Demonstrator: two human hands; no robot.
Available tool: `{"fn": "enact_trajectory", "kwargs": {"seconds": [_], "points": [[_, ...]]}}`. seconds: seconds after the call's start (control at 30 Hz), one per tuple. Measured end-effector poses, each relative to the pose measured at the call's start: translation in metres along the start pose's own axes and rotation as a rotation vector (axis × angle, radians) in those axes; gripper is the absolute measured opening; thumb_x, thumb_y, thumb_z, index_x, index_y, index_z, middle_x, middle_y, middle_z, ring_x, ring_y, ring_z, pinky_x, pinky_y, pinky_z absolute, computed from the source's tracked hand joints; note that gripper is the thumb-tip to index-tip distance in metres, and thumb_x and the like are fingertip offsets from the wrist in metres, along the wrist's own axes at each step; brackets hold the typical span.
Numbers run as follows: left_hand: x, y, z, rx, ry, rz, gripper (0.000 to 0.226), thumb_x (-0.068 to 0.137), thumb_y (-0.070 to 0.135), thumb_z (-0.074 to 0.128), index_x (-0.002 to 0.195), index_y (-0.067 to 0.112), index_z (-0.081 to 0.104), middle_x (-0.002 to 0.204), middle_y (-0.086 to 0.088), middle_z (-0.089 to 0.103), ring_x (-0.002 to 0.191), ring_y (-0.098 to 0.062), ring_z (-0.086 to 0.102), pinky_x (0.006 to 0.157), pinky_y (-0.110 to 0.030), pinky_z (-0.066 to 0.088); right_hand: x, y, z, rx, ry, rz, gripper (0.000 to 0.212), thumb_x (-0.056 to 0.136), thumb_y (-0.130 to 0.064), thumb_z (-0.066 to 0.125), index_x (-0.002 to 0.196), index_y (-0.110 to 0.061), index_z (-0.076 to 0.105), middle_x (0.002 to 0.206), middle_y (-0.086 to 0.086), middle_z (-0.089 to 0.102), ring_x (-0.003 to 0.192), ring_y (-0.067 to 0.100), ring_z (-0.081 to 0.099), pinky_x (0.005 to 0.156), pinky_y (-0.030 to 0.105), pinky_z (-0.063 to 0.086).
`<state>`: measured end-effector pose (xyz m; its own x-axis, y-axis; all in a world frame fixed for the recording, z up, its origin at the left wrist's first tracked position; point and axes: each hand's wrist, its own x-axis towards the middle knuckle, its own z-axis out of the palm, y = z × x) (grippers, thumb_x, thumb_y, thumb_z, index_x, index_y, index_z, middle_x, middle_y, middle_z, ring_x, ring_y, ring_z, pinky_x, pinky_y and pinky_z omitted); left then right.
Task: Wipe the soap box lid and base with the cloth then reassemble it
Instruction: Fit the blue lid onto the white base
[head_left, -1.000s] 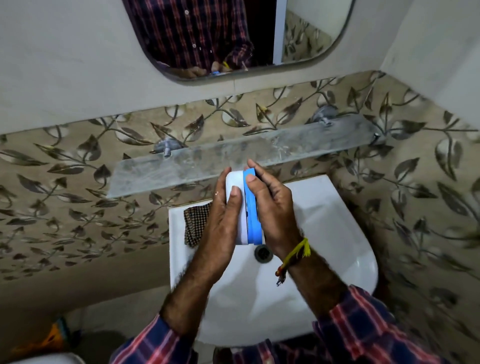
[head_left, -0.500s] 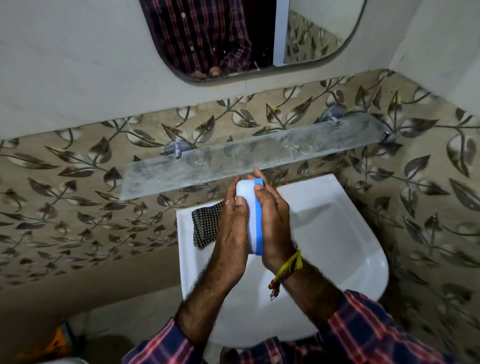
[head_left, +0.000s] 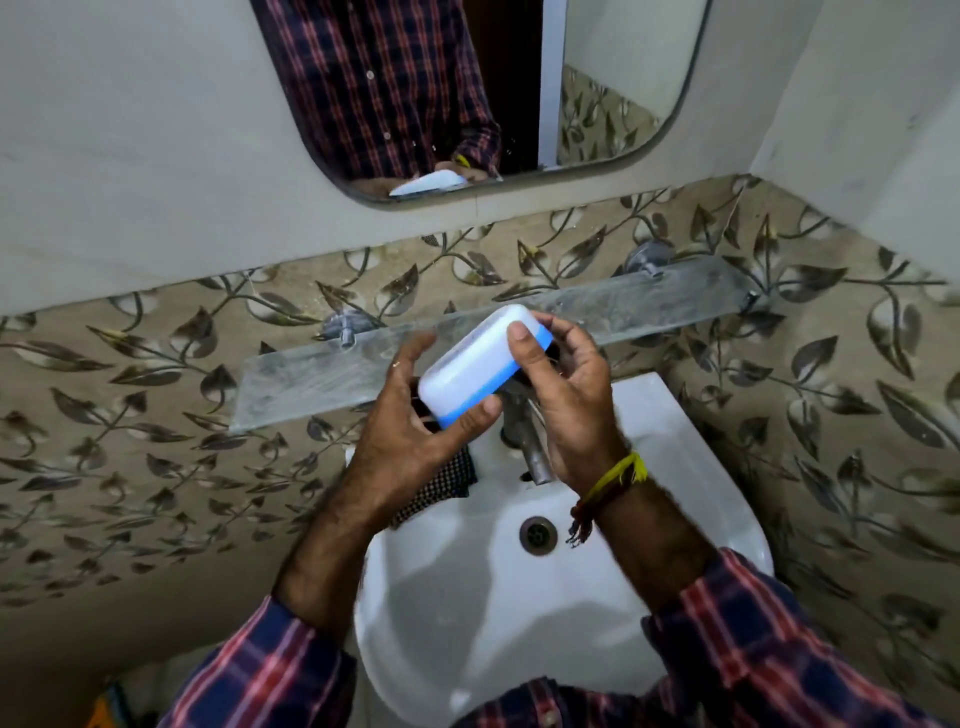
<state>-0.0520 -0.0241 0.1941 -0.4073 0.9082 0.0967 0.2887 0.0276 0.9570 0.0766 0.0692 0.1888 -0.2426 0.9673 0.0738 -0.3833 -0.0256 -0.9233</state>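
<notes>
The soap box (head_left: 475, 361) has a white lid over a blue base, and the two parts sit closed together. It hangs tilted above the back of the sink, just in front of the glass shelf. My left hand (head_left: 415, 431) grips its lower left end, thumb on the blue edge. My right hand (head_left: 569, 402) holds the upper right end, thumb on the white lid. The dark checked cloth (head_left: 441, 488) lies on the sink's back left rim, mostly hidden under my left hand.
A dusty glass shelf (head_left: 649, 304) runs along the leaf-patterned tiles (head_left: 156, 441) behind the box. Under my right hand stands a metal tap (head_left: 530, 447) over the white sink (head_left: 701, 467), with the drain (head_left: 538, 533) below. A mirror (head_left: 597, 104) hangs above.
The box was pressed upright on its edge between both palms. Now it is turned lid up, tilted and raised toward the glass shelf, held by both ends.
</notes>
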Motion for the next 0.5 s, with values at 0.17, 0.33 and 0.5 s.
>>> {"fn": "enact_trajectory", "kwargs": {"seconds": [0.17, 0.33, 0.5], "points": [[0.029, -0.001, -0.006, -0.045, 0.096, -0.009, 0.114, 0.039, 0.049, 0.095, 0.139, 0.037, 0.042, 0.12, 0.004, 0.063, 0.097, -0.003, 0.072, 0.081, -0.03, 0.062, 0.025, -0.007, -0.026, -0.188, -0.151, -0.087, 0.034, 0.082, -0.017, 0.076, 0.114, -0.014, 0.063, 0.107, -0.001, 0.072, 0.101, 0.014, 0.068, 0.084, 0.029, 0.057], [0.069, 0.001, -0.005, 0.179, 0.12, 0.138, 0.128, 0.039, 0.039, 0.097, 0.148, 0.019, 0.034, 0.12, -0.001, 0.063, 0.11, -0.021, 0.066, 0.097, -0.045, 0.055, 0.062, -0.017, -0.045, -0.667, -0.233, -0.288, 0.047, 0.074, -0.024, 0.084, 0.116, -0.019, 0.066, 0.116, 0.003, 0.068, 0.11, 0.017, 0.061, 0.095, 0.021, 0.047], [0.085, -0.014, 0.007, 0.341, 0.13, 0.163, 0.129, 0.05, 0.023, 0.1, 0.155, 0.017, 0.026, 0.117, -0.003, 0.066, 0.106, -0.026, 0.067, 0.092, -0.047, 0.055, 0.074, -0.007, -0.05, -0.959, -0.213, -0.364, 0.058, 0.071, -0.021, 0.084, 0.125, -0.019, 0.062, 0.119, 0.003, 0.066, 0.117, 0.028, 0.052, 0.102, 0.042, 0.045]]}}
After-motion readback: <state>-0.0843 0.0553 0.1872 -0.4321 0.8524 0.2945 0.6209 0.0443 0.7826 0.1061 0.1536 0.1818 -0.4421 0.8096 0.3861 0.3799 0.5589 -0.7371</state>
